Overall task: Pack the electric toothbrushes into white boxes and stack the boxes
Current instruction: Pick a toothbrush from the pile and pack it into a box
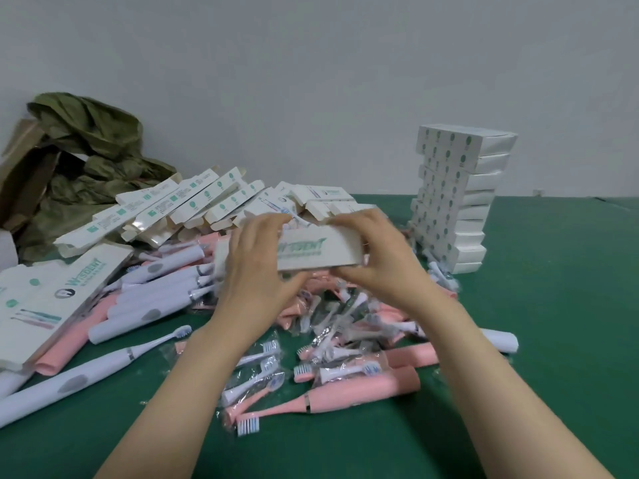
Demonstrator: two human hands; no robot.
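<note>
The left hand curls its fingers over the top edge of a white box at its left end, thumb beneath. The right hand clamps the box's right end the same way, fingers above and thumb below. The box has green lettering, is blurred, and is held lengthwise between the hands, above the heap on the table; whether it holds a toothbrush cannot be told. Below the hands lies a litter of brush heads in clear wrappers, mixed with pink handles. Nearer the person lies an assembled pink toothbrush, and to the left an assembled white toothbrush. White handles lie beyond that one, left of the left hand. Behind the hands, open boxes are piled toward the wall. Printed flat cartons lie at the left edge. At the right stands a leaning stack of closed white boxes on the green table cover. An olive-green cloth is bunched at the back left.
</note>
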